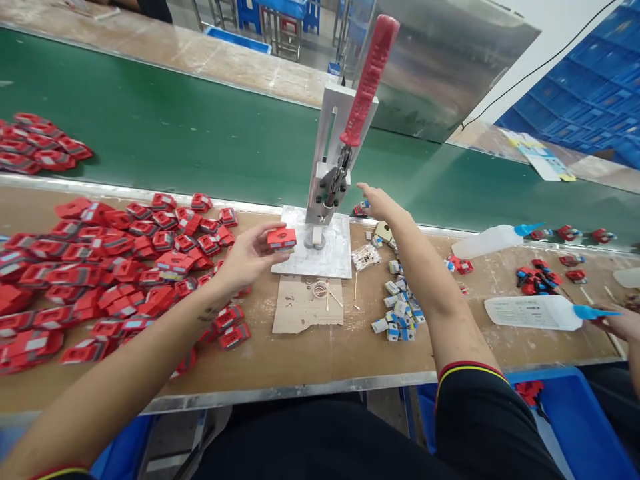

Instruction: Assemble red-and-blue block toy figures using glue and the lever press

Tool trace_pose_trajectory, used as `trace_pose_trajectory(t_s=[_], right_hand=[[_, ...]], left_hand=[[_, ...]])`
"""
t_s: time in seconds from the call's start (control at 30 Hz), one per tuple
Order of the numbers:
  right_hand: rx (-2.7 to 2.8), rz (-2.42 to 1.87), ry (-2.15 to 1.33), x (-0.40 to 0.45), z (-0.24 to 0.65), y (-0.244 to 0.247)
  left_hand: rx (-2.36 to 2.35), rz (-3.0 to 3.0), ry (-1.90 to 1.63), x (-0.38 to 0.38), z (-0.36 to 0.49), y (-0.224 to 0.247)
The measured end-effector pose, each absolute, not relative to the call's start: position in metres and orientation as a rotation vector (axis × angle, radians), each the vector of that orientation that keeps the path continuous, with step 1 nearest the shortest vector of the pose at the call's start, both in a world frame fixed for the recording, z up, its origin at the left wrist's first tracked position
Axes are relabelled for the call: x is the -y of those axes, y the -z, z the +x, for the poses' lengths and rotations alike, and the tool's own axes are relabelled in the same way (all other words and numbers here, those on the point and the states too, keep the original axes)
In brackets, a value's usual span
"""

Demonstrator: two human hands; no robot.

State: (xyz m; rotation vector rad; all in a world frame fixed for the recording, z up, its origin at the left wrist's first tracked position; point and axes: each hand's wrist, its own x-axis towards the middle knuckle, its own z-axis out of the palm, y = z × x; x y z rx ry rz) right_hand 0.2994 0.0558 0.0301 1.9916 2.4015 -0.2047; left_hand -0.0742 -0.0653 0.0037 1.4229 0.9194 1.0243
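Note:
My left hand (249,257) grips a red toy car shell (281,238) between thumb and fingers, just left of the hand press's base plate (336,262). A small white block (317,235) sits on the round seat under the press (331,183), whose red handle (373,73) points up. My right hand (383,202) is to the right of the press column, forefinger stretched out and other fingers partly hidden. Right beside its fingertips is a small red and blue toy part (361,209); I cannot tell if they touch it.
Many red car shells (125,267) cover the left of the bench. White and blue blocks (400,310), cotton swabs (366,257) and cardboard (290,307) lie nearer. White squeeze bottles (530,312) lie at right, by another person's hand (623,323). A green belt (200,140) runs behind.

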Motion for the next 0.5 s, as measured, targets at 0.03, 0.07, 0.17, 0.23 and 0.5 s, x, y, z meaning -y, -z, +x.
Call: trace_pose_trajectory(t_s=[0.03, 0.07, 0.17, 0.23, 0.5], right_hand=[[-2.439, 2.030, 0.187, -0.054, 0.304, -0.034], [-2.510, 2.092, 0.163, -0.052, 0.308, -0.039], [-2.930, 2.325, 0.080, -0.038, 0.306, -0.068], [-3.265, 2.371, 0.047, -0.021, 0.290, -0.096], [-3.800, 1.867, 0.446, 0.014, 0.184, -0.176]], left_hand=[[-0.907, 1.454, -1.023, 0.057, -0.070, -0.001], [-0.902, 1.489, -1.017, 0.049, -0.065, 0.001], [-0.912, 1.620, -0.975, 0.027, -0.051, 0.006], [-0.916, 1.701, -0.946, 0.017, -0.043, 0.007], [-0.914, 1.847, -0.937, 0.004, -0.015, 0.016]])
